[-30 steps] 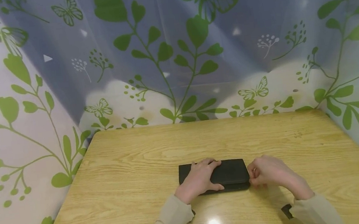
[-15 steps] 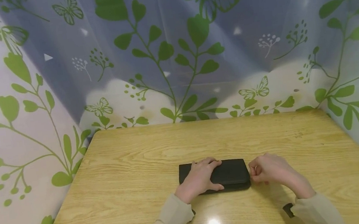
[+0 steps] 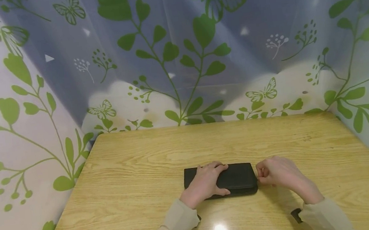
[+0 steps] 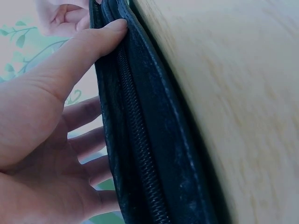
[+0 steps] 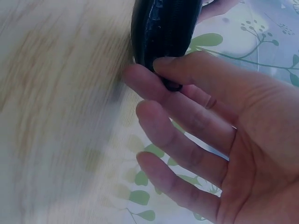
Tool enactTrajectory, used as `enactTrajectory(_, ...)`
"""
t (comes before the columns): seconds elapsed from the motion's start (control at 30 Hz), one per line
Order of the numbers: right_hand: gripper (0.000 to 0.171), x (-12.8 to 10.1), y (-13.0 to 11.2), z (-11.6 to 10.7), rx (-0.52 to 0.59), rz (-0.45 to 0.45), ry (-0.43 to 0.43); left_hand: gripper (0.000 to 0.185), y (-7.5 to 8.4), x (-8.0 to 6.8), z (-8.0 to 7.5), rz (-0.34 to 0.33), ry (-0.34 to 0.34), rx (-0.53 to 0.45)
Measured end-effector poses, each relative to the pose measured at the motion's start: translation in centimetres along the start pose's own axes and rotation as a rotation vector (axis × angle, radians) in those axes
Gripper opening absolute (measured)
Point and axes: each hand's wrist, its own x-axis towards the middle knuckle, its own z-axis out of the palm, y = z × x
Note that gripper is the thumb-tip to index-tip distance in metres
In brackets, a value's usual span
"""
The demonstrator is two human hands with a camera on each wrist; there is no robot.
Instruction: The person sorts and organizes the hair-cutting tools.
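A long black zip wallet (image 3: 237, 175) lies flat on the wooden table. My left hand (image 3: 204, 183) holds it down across its left half, with the fingers over the top and the thumb (image 4: 103, 39) on the zippered near edge. In the left wrist view the zipper (image 4: 135, 121) runs along that edge with its teeth together. My right hand (image 3: 276, 172) is at the wallet's right end. Its thumb (image 5: 180, 67) and index finger pinch the zipper end (image 5: 174, 86) there, a small dark tip showing between them. The other right fingers are half curled and hold nothing.
The light wooden table (image 3: 135, 167) reaches back to a curtain (image 3: 177, 54) printed with green leaves and butterflies, which also closes off both sides. A bright light reflection lies on the table in front of the wallet.
My right hand has shifted slightly right and away from me at the wallet's end. The left hand and the wallet have stayed nearly still.
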Motion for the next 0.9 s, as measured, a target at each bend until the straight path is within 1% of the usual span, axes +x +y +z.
enactTrajectory(0.3,0.032,0.05,-0.07,0.11,-0.03,-0.014,0.035,0.075,0.01,0.02,0.04,0.0,-0.001,0.007)
enactTrajectory(0.57,0.031,0.06,-0.17,0.21,-0.049,-0.013,0.062,0.076,0.02,0.07,0.1,-0.01,-0.017,-0.002)
enactTrajectory(0.8,0.029,0.19,-0.03,0.42,-0.074,-0.012,0.111,0.076,0.0,0.15,0.18,-0.007,-0.006,0.005)
enactTrajectory(0.9,0.029,0.2,-0.02,0.47,-0.078,-0.005,0.114,0.076,0.0,0.16,0.18,-0.005,-0.007,0.008)
